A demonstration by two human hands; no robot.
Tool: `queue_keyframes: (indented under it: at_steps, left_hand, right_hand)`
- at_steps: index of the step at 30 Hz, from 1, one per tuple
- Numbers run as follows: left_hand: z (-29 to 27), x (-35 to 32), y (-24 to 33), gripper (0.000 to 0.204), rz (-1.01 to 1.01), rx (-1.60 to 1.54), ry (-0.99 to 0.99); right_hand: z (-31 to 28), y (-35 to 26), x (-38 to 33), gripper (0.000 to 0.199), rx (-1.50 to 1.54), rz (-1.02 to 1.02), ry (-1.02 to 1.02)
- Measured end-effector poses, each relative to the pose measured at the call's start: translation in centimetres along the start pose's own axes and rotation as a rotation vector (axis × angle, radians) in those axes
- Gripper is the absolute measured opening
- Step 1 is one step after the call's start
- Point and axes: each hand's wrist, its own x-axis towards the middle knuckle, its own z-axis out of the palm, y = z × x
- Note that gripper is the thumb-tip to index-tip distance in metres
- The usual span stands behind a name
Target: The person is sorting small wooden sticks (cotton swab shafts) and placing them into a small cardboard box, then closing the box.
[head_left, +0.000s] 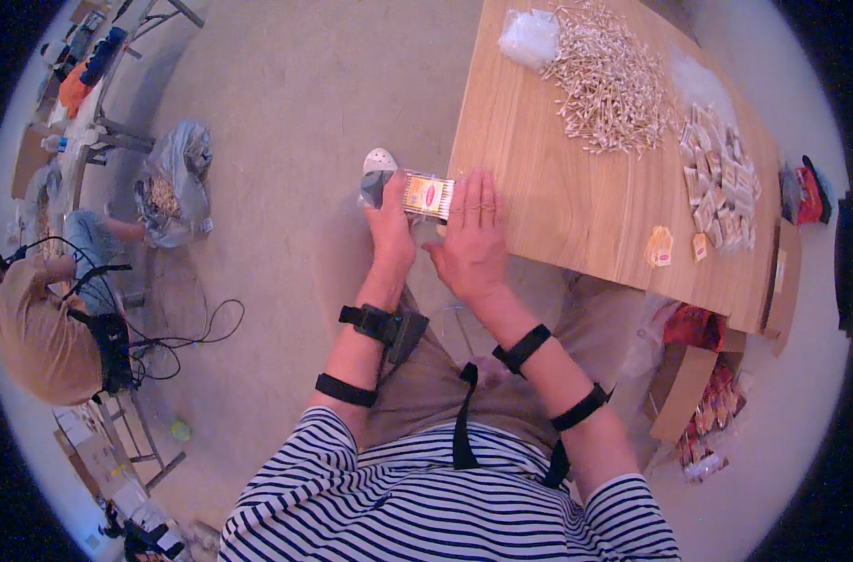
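Note:
My left hand (389, 229) is closed on the left end of a clear pack of cotton swabs (428, 196) with a yellow and white label card. The pack is just off the left edge of the wooden table (539, 206). My right hand (473, 239) lies flat against the pack's right end, with fingers stretched out side by side and thumb apart. Its fingertips reach over the table's corner. On the table are a heap of loose cotton swabs (609, 84), several filled packs (721, 178) and a small stack of label cards (660, 246).
Clear plastic bags (529, 39) lie beside the heap. An open cardboard box (684, 393) stands below the table's right side, near more packs (712, 421). At the left, a person (51, 328) sits by a plastic sack (178, 183), with loose black cables (211, 328) on the floor.

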Motion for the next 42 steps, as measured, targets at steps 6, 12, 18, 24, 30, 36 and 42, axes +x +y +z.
queue_keyframes:
  at_steps: [6,12,18,24,30,36,42]
  left_hand:
    - [0.6,-0.3,0.3,0.020,0.052,0.058,0.045]
    - [-0.1,0.4,-0.5,0.021,0.106,0.086,0.045]
    - [0.6,-0.2,0.0,0.023,0.115,0.076,0.039]
    - [0.3,-0.1,-0.2,0.023,0.061,0.074,0.057]
    - [0.3,0.0,-0.2,0.024,0.154,0.132,0.026]
    - [0.1,-0.1,1.2,0.028,-0.018,0.020,-0.010]
    - [-0.2,0.7,1.5,0.034,-0.095,-0.005,-0.024]
  right_hand:
    - [0.3,0.0,-0.1,0.106,0.105,0.043,0.019]
    - [-1.0,3.0,-1.6,0.113,-0.005,0.164,0.033]
    - [-1.3,1.5,-0.7,0.110,-0.070,0.167,-0.056]
    - [-0.6,0.8,-0.5,0.110,-0.064,0.160,-0.041]
    - [-0.3,-0.1,0.0,0.112,-0.050,0.142,-0.007]
    - [0.0,0.2,-0.1,0.113,-0.013,0.152,-0.007]
    - [-0.3,0.0,-0.1,0.111,-0.002,0.150,-0.012]
